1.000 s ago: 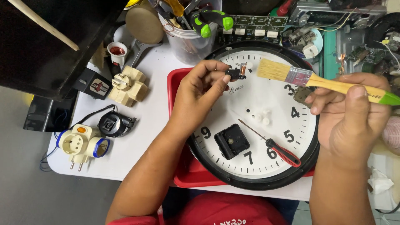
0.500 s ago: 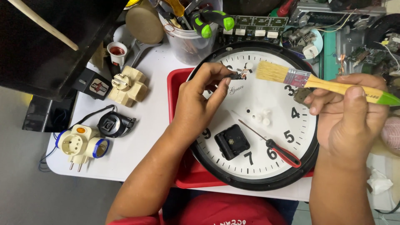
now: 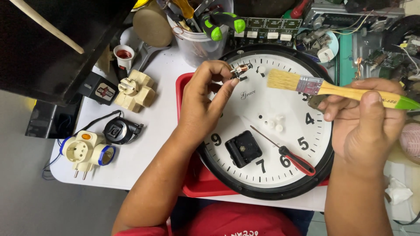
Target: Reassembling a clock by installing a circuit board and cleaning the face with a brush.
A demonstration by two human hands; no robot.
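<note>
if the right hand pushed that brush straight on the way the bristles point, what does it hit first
Probably the small copper-wound part pinched in the left hand. The right hand aims the paintbrush leftward over the clock face, bristles just short of it; relative height is hard to judge.
</note>
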